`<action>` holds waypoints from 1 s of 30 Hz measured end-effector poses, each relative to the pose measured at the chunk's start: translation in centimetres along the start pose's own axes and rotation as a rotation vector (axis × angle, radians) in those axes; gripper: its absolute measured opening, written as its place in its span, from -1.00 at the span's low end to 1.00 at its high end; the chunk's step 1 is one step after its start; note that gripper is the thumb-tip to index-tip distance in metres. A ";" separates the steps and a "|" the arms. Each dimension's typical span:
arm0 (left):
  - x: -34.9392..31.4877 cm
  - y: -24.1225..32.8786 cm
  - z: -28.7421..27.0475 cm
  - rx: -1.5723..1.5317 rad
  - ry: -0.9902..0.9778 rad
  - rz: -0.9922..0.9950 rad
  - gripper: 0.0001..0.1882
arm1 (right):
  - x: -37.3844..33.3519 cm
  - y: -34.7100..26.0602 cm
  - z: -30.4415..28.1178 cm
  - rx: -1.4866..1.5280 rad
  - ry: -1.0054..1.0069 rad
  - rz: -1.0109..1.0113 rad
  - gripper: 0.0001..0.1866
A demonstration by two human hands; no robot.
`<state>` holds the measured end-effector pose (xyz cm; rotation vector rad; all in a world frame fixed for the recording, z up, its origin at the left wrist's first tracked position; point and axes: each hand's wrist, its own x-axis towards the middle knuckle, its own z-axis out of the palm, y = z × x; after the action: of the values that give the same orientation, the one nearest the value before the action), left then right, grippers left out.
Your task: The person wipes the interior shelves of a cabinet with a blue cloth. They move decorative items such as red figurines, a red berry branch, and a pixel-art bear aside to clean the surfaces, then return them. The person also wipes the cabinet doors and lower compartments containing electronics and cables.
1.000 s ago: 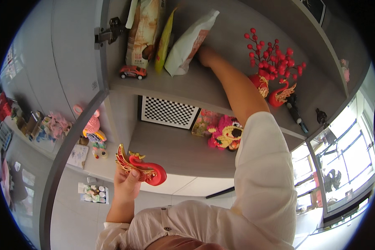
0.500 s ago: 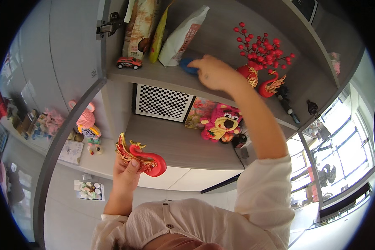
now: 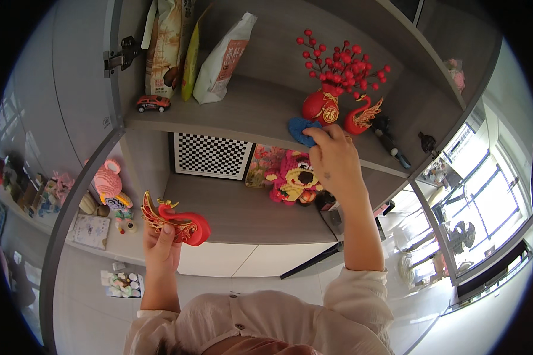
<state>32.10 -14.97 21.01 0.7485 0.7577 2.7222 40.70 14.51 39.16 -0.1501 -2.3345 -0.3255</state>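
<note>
My left hand (image 3: 163,247) is closed round a red swan figurine (image 3: 190,228) with gold wings, held up in front of the lower shelf. At the front edge of the upper shelf (image 3: 237,121), my right hand (image 3: 336,158) grips a blue cloth (image 3: 302,130) and presses it on the board. Just behind the cloth stands a red vase (image 3: 322,106) with red berry branches. A second red swan figurine (image 3: 357,121) is right beside it, close to my fingers.
On the upper shelf's left are a toy car (image 3: 153,103) and several food bags (image 3: 224,62). A dark pen-like item (image 3: 392,142) lies at its right. Below sit a checkered board (image 3: 212,156) and a pink plush bear (image 3: 296,177). An open cabinet door (image 3: 80,201) stands left.
My right hand has swept the blue cloth rightward along the shelf, from beside the bags to in front of the vase. The left hand still holds the swan; the whole view has shifted somewhat.
</note>
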 end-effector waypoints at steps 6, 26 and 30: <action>-0.5 -0.7 0.4 0.026 -0.038 0.014 -0.54 | 6.7 -2.8 3.2 0.091 -0.320 -0.020 -0.68; -3.1 0.2 -4.2 0.131 0.119 0.051 -0.53 | 23.1 10.6 24.1 -0.166 -0.425 0.121 -0.62; -3.5 2.1 -3.1 0.171 0.185 0.080 -0.55 | 22.5 -0.7 14.1 -0.309 -0.928 -0.074 -0.60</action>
<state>33.27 -19.21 18.40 0.5767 1.0337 2.8548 15.10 17.97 45.39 -0.4402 -3.1890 -0.7829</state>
